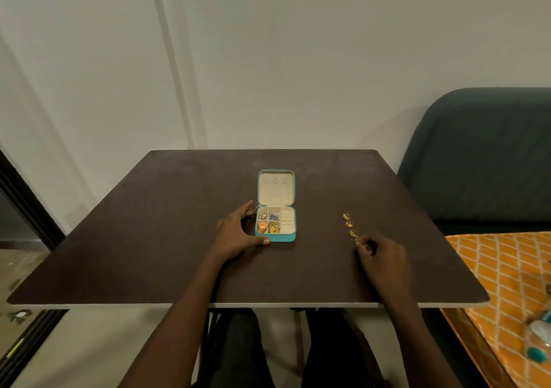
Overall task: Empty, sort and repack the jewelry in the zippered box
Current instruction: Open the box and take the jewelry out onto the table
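Teal zippered box point(276, 232) open at table centre, lid upright; 3 gold rings point(349, 224) in row right.

Both forearms point(185, 307) are bare with no sleeves showing, and dark trousers point(238, 355) cover the legs below the table's near edge
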